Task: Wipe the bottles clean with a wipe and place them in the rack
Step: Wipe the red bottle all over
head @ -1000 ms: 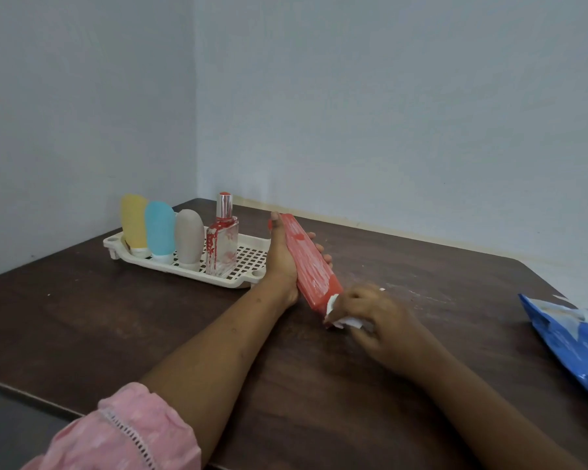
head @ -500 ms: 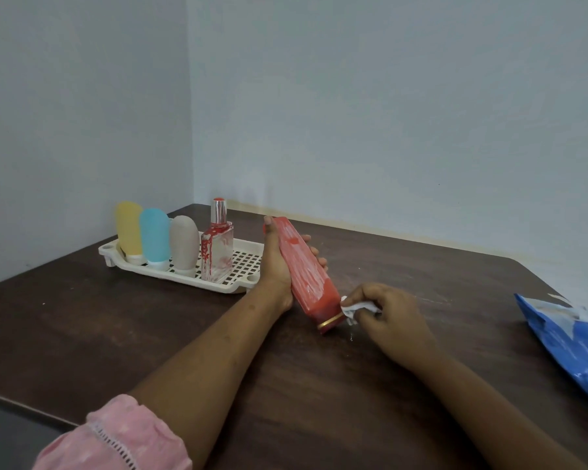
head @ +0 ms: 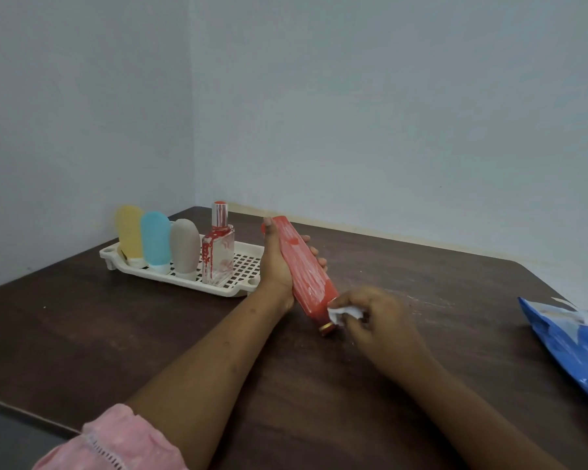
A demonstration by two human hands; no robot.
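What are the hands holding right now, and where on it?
Left hand grips the long red plastic bottle around its far half, thumb along the edge. Right hand pinches a crumpled white wipe against the bottle's near, capped end.

No text can be read: none on the red bottle (head: 301, 264), and pale patches on the blue packet (head: 574, 351) at the right edge, perhaps print, are too blurred.

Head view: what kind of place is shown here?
Probably a plain indoor room, perhaps at home: a dark wooden table in a bare wall corner, a white rack holding small bottles, and a blue pack.
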